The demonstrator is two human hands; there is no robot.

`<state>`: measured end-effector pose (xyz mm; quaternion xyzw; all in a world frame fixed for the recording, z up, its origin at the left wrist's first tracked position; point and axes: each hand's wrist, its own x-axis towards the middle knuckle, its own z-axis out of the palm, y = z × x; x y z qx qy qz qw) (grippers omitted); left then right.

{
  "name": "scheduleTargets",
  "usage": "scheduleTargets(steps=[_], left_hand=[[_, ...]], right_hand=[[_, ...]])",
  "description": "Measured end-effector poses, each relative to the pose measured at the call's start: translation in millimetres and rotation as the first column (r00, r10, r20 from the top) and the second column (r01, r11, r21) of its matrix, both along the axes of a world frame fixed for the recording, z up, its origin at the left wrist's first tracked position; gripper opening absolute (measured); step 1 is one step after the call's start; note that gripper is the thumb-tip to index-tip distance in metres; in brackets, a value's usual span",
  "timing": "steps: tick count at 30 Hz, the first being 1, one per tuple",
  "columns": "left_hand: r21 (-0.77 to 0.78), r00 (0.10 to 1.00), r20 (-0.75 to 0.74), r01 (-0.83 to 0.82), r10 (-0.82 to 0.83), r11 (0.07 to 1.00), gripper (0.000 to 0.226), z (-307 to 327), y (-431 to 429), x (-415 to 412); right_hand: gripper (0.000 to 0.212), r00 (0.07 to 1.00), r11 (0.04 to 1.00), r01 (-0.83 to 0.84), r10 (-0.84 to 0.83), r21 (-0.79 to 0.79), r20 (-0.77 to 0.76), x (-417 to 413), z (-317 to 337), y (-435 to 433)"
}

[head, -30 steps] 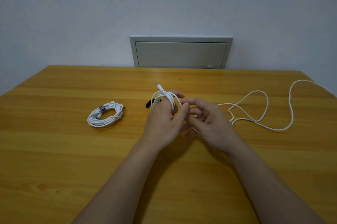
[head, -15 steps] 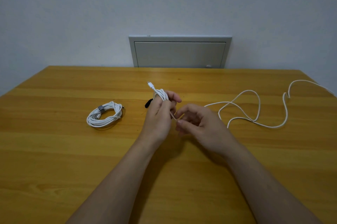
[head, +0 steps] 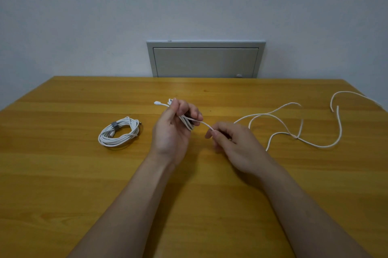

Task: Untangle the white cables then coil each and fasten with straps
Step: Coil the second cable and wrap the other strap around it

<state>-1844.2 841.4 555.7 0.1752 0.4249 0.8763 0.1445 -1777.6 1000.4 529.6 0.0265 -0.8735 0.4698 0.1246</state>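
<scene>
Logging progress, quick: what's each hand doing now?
Left hand: closed on thin white cable's wound loops.
Right hand: pinching the same cable.

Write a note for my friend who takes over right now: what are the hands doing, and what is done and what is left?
Left hand: shut on a few loops of the second cable, plug end sticking out past the fingers.
Right hand: pinching the same cable, feeding it toward the left.
Done: first coil lies strapped on the table, left side.
Left: wind in the loose length lying to the right, then strap it. No spare strap is in view.
</scene>
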Motion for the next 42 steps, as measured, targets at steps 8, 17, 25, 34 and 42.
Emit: scheduleTargets(steps=[8,17,25,34,42], left_hand=[[0.057,1.0,0.007,0.005,-0.005,0.998,0.047,1,-4,-1],[0.19,0.976,0.082,0.183,-0.201,0.965,0.053,4,-5,1],[0.164,0.94,0.119,0.299,-0.32,0.94,0.048,5,-8,4],[0.044,0.913,0.063,0.401,-0.403,0.915,0.051,4,-11,2],[-0.357,0.9,-0.052,0.388,-0.433,0.85,0.045,4,-9,8]], right_hand=[[0.027,0.991,0.978,-0.096,0.111,-0.185,0.073,1,-3,-1],[0.006,0.995,0.998,0.013,-0.006,0.069,-0.1,0,-1,2],[0.011,0.989,0.958,0.064,-0.023,0.28,-0.147,2,2,3],[0.012,0.968,0.951,0.197,-0.151,0.239,-0.199,0,6,5],[0.014,0.915,0.845,0.404,-0.378,0.35,-0.142,1,4,19]])
